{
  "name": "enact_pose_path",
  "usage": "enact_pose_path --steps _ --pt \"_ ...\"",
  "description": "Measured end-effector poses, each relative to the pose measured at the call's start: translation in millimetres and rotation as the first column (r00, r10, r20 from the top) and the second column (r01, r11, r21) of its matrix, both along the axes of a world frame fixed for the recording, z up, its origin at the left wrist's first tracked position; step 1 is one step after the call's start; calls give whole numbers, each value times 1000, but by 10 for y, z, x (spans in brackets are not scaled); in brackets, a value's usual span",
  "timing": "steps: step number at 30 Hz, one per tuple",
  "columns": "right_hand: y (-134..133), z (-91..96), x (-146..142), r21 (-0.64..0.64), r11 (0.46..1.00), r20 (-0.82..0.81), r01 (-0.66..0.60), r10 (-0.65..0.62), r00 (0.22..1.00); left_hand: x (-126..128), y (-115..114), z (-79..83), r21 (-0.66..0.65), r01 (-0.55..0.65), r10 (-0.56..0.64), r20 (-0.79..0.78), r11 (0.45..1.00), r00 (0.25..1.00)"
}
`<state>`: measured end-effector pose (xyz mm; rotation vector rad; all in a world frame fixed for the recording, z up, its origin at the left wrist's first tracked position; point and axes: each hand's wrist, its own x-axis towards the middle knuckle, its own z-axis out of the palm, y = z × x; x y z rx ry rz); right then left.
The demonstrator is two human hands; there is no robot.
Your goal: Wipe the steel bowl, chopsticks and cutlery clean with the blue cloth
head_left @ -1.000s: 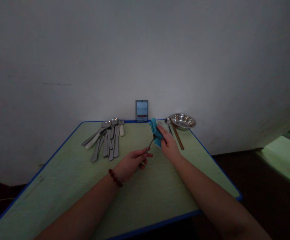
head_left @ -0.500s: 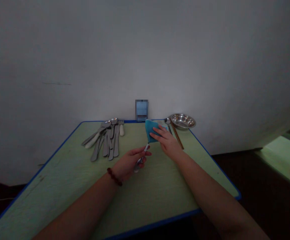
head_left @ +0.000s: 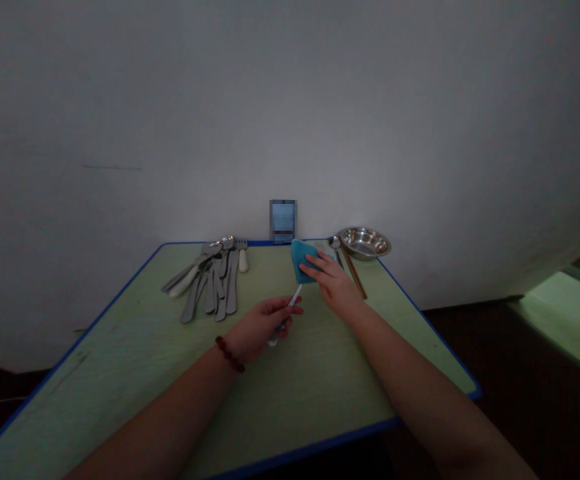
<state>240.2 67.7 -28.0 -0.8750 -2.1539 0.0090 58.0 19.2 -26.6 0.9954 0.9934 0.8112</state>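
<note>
Left hand [head_left: 259, 328] grips metal utensil [head_left: 294, 298], right hand [head_left: 334, 287] presses blue cloth [head_left: 301, 260].

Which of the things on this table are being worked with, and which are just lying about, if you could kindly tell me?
In use: left hand gripping a slim metal utensil; right hand resting on a blue cloth.

Lying about: pile of steel cutlery; steel bowl; small spoon; wooden chopsticks.
</note>
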Motion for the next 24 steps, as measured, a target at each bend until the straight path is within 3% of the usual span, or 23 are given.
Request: enact_pose_path --steps 15,24 --pt "-4 -2 -8 -141 990 -216 13 -44 975 -21 17 -56 56 27 -23 -65 998 998" --pt "20 -30 -10 -129 992 -277 4 -40 960 -10 -4 1 18 -12 12 3 1000 1000"
